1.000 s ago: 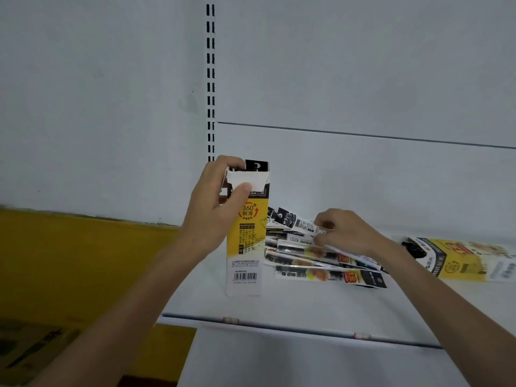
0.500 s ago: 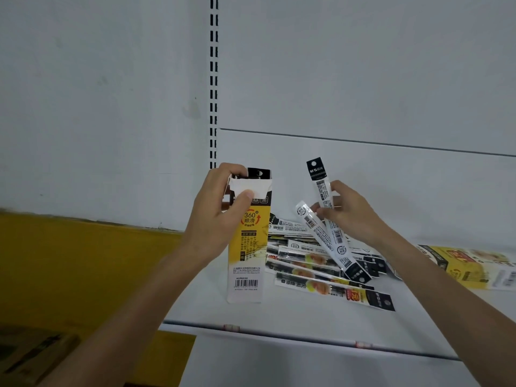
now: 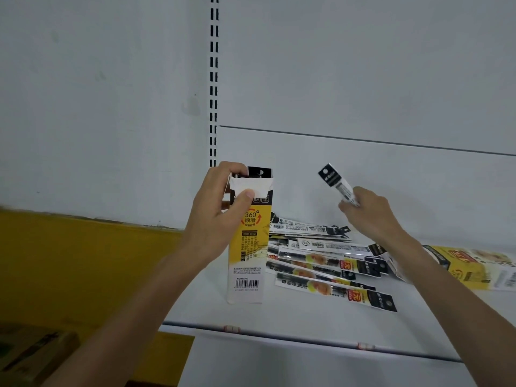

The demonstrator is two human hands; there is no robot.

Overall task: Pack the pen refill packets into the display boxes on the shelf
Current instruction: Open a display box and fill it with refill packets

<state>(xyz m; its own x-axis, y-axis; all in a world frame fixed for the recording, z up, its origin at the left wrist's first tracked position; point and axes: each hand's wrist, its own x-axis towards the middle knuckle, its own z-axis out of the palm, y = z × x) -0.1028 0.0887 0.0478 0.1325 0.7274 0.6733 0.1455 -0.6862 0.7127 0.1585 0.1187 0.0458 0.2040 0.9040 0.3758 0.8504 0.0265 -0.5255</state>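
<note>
Head view looks at a white shelf (image 3: 293,317) with two hands raised over it. Left hand (image 3: 220,216) is closed around the upper part of a tall yellow and white box (image 3: 247,247), which stands upright near the shelf's front edge; the thumb presses the white top flap down on the front, and the fingers curl over the open top from behind. Right hand (image 3: 368,212) is closed on a packet (image 3: 336,182), pinched at its lower part, its black end tilted up and toward the box, well apart from the box top. A loose pile of packets (image 3: 326,263) lies flat on the shelf just beside the box, toward the shelf's middle. Another yellow box (image 3: 474,268) lies on its side at the shelf's right end.
</note>
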